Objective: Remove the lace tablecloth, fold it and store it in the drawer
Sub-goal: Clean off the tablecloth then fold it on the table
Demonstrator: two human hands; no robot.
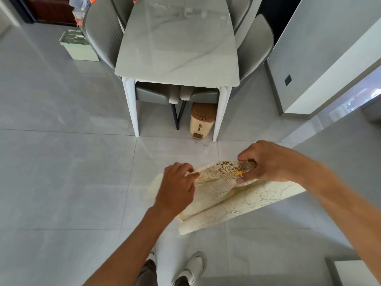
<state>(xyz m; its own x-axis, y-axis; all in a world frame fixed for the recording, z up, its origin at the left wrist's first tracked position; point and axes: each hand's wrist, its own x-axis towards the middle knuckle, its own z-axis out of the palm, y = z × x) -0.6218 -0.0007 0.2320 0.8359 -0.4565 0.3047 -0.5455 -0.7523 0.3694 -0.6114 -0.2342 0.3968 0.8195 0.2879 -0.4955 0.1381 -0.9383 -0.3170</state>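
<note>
The cream lace tablecloth [233, 201] with a brown and gold flower pattern hangs folded in the air in front of me, above the tiled floor. My right hand [270, 162] grips its upper right end, fingers curled round the bunched cloth. Just to the left, my left hand [177, 188] pinches the upper edge of the cloth. The lower folds sag toward my feet and run back under my right forearm. No drawer shows in this view.
The marble dining table [177, 58] stands ahead with its top bare, grey chairs [105, 36] around it and a beige bin [202, 122] beneath. A grey cabinet [321, 58] stands at right, a box [78, 46] on the floor at left, a white corner [354, 273] at bottom right.
</note>
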